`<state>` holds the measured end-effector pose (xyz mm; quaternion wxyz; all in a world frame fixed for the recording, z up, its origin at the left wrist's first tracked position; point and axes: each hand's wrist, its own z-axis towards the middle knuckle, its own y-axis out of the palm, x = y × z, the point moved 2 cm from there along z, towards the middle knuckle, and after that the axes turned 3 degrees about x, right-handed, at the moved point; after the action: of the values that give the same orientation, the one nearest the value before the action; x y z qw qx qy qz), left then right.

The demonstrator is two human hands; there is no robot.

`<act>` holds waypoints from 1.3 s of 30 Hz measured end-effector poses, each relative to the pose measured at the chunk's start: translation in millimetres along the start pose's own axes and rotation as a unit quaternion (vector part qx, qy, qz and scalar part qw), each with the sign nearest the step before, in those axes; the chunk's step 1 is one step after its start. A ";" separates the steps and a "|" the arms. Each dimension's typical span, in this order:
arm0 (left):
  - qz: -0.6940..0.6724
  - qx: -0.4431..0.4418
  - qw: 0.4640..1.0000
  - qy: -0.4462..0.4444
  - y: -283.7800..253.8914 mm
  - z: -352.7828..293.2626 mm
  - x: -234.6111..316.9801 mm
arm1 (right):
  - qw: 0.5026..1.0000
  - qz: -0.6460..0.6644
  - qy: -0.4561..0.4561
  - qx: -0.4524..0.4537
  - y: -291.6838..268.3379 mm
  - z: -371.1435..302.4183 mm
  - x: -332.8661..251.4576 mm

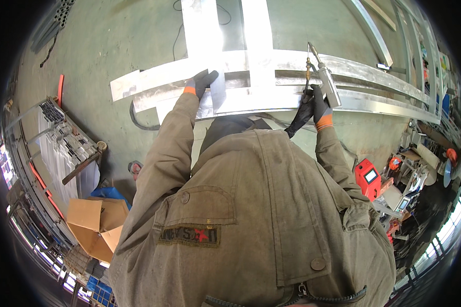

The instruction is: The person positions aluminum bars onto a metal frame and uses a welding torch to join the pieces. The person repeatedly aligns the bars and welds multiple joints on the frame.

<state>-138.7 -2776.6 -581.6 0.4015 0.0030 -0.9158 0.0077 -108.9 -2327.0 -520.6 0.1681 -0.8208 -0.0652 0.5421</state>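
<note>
My right hand [319, 106], in a dark glove with an orange cuff, is closed round a handheld welding torch [329, 86]. Its narrow nozzle points up and away, with a brass fitting beside it and a black sleeved cable [301, 115] hanging below. My left hand [202, 83], gloved alike, grips the edge of a small shiny metal plate [218, 93]. That plate lies across the near rails of a silvery metal frame [363, 102]. Two wide bright bars [258, 41] run away from me across the frame. Glare washes out part of the metal near my left hand.
A cart of stacked metal profiles [69, 135] stands at left, above an open cardboard box [95, 225]. A red machine with a small screen [368, 179] is at right, near cluttered tools. Upright frame members [420, 56] rise at far right. Thin cables cross the green floor [128, 30].
</note>
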 end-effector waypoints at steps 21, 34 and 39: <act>0.010 0.041 0.999 0.006 18.6 -31.3 33.0 | 0.993 -0.005 -0.106 0.052 3.7 -2.6 -7.9; 0.000 0.066 0.998 0.010 19.4 -26.9 30.5 | 0.983 -0.119 -0.133 0.030 -8.4 7.9 19.0; 0.012 0.090 0.996 0.025 16.7 -14.4 16.1 | 0.961 -0.194 -0.197 0.030 -8.4 5.4 15.1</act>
<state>-139.3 -2759.7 -560.2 0.4222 0.0280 -0.9010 0.0954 -107.1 -2313.7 -532.7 0.2785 -0.6641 -0.2381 0.6517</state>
